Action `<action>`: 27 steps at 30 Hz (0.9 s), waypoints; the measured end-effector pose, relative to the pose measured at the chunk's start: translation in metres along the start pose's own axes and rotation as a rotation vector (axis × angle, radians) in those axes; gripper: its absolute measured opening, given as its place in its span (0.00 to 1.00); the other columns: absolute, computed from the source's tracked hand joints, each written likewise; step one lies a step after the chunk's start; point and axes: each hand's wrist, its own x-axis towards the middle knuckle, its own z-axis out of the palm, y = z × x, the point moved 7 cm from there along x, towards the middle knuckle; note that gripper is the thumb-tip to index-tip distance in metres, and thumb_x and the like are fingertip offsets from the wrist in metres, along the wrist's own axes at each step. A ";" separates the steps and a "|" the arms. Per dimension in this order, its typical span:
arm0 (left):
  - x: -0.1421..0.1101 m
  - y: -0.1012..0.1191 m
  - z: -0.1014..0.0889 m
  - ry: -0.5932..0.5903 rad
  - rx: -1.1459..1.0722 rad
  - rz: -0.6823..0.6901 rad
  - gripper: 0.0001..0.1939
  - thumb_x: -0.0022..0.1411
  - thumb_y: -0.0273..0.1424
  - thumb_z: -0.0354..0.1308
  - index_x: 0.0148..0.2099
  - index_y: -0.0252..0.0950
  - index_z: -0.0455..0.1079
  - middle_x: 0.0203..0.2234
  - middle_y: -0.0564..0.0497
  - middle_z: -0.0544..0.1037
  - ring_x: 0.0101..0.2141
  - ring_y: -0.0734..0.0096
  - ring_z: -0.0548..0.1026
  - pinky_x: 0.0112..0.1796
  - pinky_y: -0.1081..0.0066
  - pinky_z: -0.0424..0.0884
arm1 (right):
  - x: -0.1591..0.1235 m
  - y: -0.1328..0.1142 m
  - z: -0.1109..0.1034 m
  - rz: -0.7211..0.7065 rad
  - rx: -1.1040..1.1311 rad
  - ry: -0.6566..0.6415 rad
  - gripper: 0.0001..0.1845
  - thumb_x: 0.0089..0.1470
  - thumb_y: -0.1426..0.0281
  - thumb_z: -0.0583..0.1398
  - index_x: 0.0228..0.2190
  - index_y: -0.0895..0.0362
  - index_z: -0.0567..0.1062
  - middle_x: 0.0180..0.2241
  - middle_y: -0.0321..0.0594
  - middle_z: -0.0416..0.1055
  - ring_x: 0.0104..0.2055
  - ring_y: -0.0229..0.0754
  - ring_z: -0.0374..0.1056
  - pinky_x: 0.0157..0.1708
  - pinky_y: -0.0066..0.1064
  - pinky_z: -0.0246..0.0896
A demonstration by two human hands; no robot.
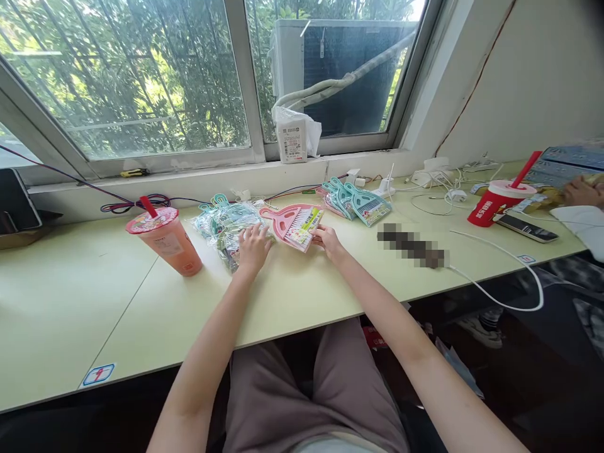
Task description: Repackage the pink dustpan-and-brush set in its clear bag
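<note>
In the head view, my right hand [325, 240] pinches the lower right corner of a pink mini dustpan-and-brush set [289, 221]. The set has white bristles and a printed yellow-green card, and its handle points up and left. My left hand [255, 246] lies with fingers spread on a pile of clear-wrapped dustpan sets [226, 228], some of them teal. Its fingertips are near the pink set's left edge; whether they touch it I cannot tell. Behind and to the right lies another group of teal dustpan sets [356, 200], with a bit of pink among them.
An orange drink cup [172, 245] with a red straw stands left of the pile. To the right are a red cup [495, 201], a phone [527, 227], a white cable [528, 308] and a blurred-out item [410, 245]. Another person's hand [585, 190] shows at the right edge.
</note>
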 end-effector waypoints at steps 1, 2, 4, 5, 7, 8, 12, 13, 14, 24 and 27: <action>-0.001 -0.001 0.003 -0.018 0.039 0.013 0.19 0.61 0.28 0.53 0.54 0.41 0.71 0.57 0.41 0.69 0.58 0.47 0.60 0.58 0.48 0.49 | 0.000 0.001 -0.001 0.011 -0.003 0.004 0.07 0.49 0.82 0.59 0.31 0.61 0.75 0.25 0.38 0.77 0.23 0.34 0.70 0.26 0.24 0.68; -0.001 -0.003 0.003 -0.024 0.080 0.011 0.17 0.61 0.27 0.52 0.52 0.41 0.73 0.56 0.42 0.70 0.57 0.47 0.61 0.57 0.48 0.49 | 0.001 0.001 -0.002 0.024 -0.007 0.015 0.08 0.49 0.82 0.59 0.31 0.61 0.75 0.26 0.38 0.77 0.23 0.34 0.70 0.26 0.24 0.68; -0.001 -0.012 -0.001 -0.009 0.155 -0.032 0.16 0.63 0.26 0.49 0.45 0.40 0.76 0.53 0.43 0.73 0.55 0.48 0.63 0.55 0.48 0.50 | 0.002 0.003 -0.006 0.049 -0.012 0.040 0.08 0.49 0.82 0.59 0.31 0.61 0.75 0.26 0.39 0.77 0.23 0.34 0.70 0.26 0.24 0.68; 0.000 -0.017 -0.005 0.005 0.178 -0.064 0.16 0.64 0.25 0.48 0.42 0.40 0.77 0.50 0.43 0.75 0.54 0.49 0.63 0.55 0.48 0.50 | 0.003 0.003 -0.007 0.058 -0.015 0.048 0.08 0.48 0.82 0.59 0.31 0.62 0.75 0.25 0.39 0.77 0.23 0.34 0.70 0.26 0.24 0.68; 0.002 -0.026 -0.014 0.051 0.183 -0.130 0.18 0.64 0.24 0.46 0.37 0.41 0.78 0.45 0.45 0.77 0.52 0.51 0.65 0.53 0.50 0.52 | 0.004 0.004 -0.008 0.073 -0.025 0.047 0.08 0.48 0.83 0.59 0.30 0.62 0.75 0.25 0.38 0.77 0.23 0.34 0.70 0.25 0.23 0.68; 0.002 -0.030 -0.019 0.084 0.165 -0.162 0.18 0.64 0.24 0.47 0.36 0.41 0.78 0.43 0.45 0.78 0.51 0.51 0.66 0.52 0.50 0.52 | 0.004 0.005 -0.008 0.076 -0.031 0.037 0.08 0.48 0.83 0.59 0.30 0.61 0.75 0.24 0.38 0.77 0.23 0.34 0.70 0.25 0.23 0.68; 0.002 -0.036 -0.028 0.199 0.042 -0.233 0.19 0.61 0.21 0.46 0.35 0.42 0.78 0.42 0.47 0.79 0.48 0.54 0.69 0.52 0.52 0.53 | 0.006 0.007 -0.002 0.067 -0.041 -0.057 0.08 0.48 0.81 0.60 0.31 0.60 0.76 0.26 0.39 0.78 0.24 0.34 0.71 0.25 0.22 0.68; 0.002 -0.036 -0.027 0.203 0.021 -0.233 0.20 0.59 0.19 0.46 0.34 0.42 0.77 0.41 0.48 0.79 0.48 0.55 0.70 0.52 0.53 0.54 | 0.007 0.008 -0.001 0.060 -0.038 -0.087 0.08 0.48 0.80 0.60 0.32 0.60 0.76 0.27 0.39 0.78 0.25 0.34 0.72 0.26 0.23 0.69; 0.001 -0.036 -0.026 0.201 0.011 -0.231 0.20 0.57 0.17 0.46 0.33 0.42 0.77 0.41 0.48 0.79 0.48 0.55 0.70 0.53 0.54 0.54 | 0.007 0.008 0.001 0.053 -0.036 -0.116 0.08 0.48 0.80 0.60 0.32 0.60 0.76 0.28 0.40 0.79 0.25 0.34 0.72 0.27 0.23 0.69; -0.001 -0.029 -0.035 0.368 -0.016 -0.303 0.17 0.66 0.38 0.48 0.50 0.37 0.69 0.42 0.44 0.77 0.46 0.54 0.71 0.52 0.56 0.58 | 0.004 0.007 0.013 0.012 -0.071 -0.269 0.11 0.46 0.77 0.63 0.36 0.60 0.76 0.31 0.40 0.79 0.26 0.35 0.72 0.27 0.25 0.70; 0.000 -0.032 -0.034 0.329 0.078 -0.334 0.18 0.62 0.42 0.53 0.49 0.36 0.70 0.43 0.41 0.75 0.48 0.49 0.69 0.49 0.55 0.59 | 0.003 0.007 0.016 -0.017 -0.077 -0.305 0.12 0.46 0.76 0.63 0.36 0.59 0.75 0.32 0.40 0.79 0.26 0.36 0.73 0.28 0.26 0.71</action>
